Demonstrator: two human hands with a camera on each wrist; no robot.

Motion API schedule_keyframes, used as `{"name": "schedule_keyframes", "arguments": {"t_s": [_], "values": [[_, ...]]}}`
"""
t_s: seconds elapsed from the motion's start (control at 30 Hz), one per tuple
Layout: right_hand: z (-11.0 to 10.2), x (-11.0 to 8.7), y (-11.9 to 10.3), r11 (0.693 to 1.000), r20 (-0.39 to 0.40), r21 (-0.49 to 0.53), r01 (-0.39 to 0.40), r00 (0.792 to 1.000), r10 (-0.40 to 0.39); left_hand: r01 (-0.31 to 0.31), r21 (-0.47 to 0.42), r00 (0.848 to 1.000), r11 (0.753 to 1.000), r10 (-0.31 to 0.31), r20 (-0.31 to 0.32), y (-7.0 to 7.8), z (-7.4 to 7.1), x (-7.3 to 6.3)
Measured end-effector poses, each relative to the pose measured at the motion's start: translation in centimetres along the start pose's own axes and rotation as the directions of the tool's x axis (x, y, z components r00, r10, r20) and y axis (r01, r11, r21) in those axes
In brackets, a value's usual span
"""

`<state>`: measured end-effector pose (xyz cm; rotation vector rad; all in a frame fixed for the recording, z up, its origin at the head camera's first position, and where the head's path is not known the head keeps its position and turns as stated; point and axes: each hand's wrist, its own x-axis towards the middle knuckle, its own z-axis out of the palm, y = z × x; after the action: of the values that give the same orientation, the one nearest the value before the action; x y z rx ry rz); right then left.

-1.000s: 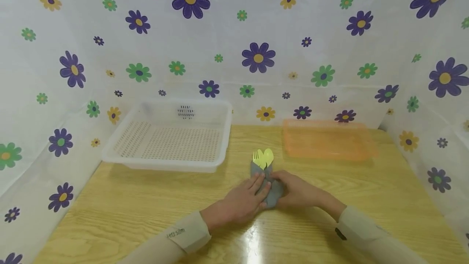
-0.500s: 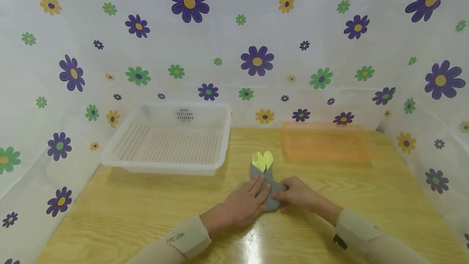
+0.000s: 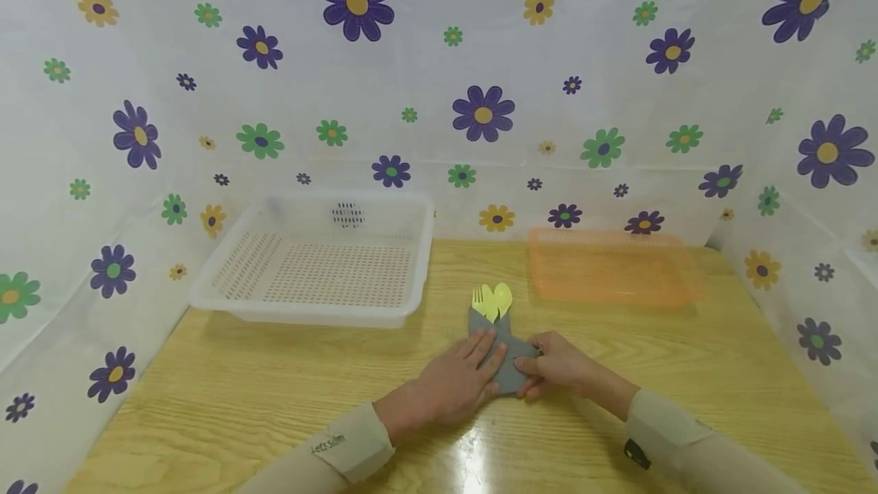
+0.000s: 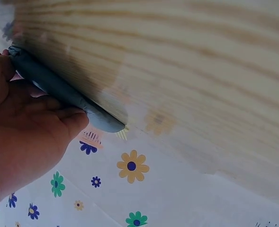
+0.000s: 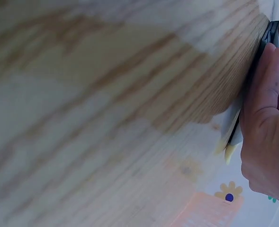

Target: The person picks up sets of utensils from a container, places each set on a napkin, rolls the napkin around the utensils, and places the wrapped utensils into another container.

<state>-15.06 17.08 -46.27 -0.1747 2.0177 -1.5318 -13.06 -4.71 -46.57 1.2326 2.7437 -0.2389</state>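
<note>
A grey cloth napkin point(image 3: 514, 353) is folded around yellow cutlery on the table. A yellow fork point(image 3: 478, 299) and a yellow spoon point(image 3: 504, 296) stick out at its far end, with another yellow piece partly hidden between them. My left hand point(image 3: 454, 378) lies across the napkin, its extended fingers pressing on the fold. At the napkin's right side, my right hand point(image 3: 559, 363) pinches a loose corner between thumb and fingers. The left wrist view shows the long rolled side of the napkin point(image 4: 58, 85) beside the left fingers.
Back left stands a white perforated plastic basket point(image 3: 405, 309). An orange plastic basket point(image 3: 617, 298) is at the back right. Both rest on the wood-grain table point(image 3: 274, 387), in front of a white flower-printed curtain point(image 3: 411, 59).
My right hand has shifted from the napkin's side to its corner and drawn that corner out to the right. The left hand stays pressed on the napkin; the view has tilted slightly.
</note>
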Motion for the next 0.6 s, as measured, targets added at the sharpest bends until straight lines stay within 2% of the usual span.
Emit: {"name": "schedule_keyframes", "arguments": {"t_s": [0.3, 0.6], "values": [[0.34, -0.35, -0.08, 0.997, -0.040, -0.075, -0.005, 0.999, 0.002, 0.015, 0.059, 1.000, 0.998, -0.016, 0.005, 0.28, 0.24, 0.14], [0.19, 0.12, 0.01, 0.992, -0.010, -0.122, -0.004, 1.000, 0.002, -0.003, 0.040, 1.000, 0.999, 0.003, -0.005, 0.09, 0.31, 0.13]]}}
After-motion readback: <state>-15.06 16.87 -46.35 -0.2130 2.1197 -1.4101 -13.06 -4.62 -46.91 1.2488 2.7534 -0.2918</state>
